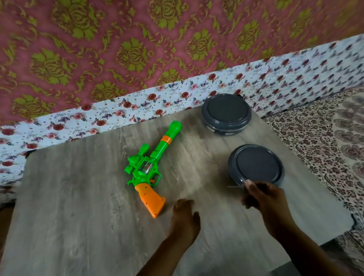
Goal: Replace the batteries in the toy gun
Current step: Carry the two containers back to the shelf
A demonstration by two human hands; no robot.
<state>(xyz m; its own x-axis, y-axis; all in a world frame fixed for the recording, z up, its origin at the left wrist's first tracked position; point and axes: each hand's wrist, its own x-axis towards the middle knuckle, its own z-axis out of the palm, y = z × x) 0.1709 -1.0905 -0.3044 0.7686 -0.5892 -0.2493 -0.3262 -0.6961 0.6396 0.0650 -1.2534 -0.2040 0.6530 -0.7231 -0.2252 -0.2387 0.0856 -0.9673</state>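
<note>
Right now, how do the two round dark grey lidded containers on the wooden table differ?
The farther dark grey round container sits near the table's back edge, beyond the muzzle of the green and orange plastic toy gun; the nearer dark grey round container sits level with the gun's grip. The right hand, holding a thin metal tool, overlaps the nearer one's front rim; nothing is at the farther one. Both look alike in shape and colour, lids on.

The gun (151, 169) is showing bright green with an orange grip and band. Two lids (227, 114) (256, 167) are looking dark grey. The table (77, 216) is showing grey woodgrain. The wall (121, 36) is wearing pink with gold florals; the cloth (107, 116) is showing white with red roses.
</note>
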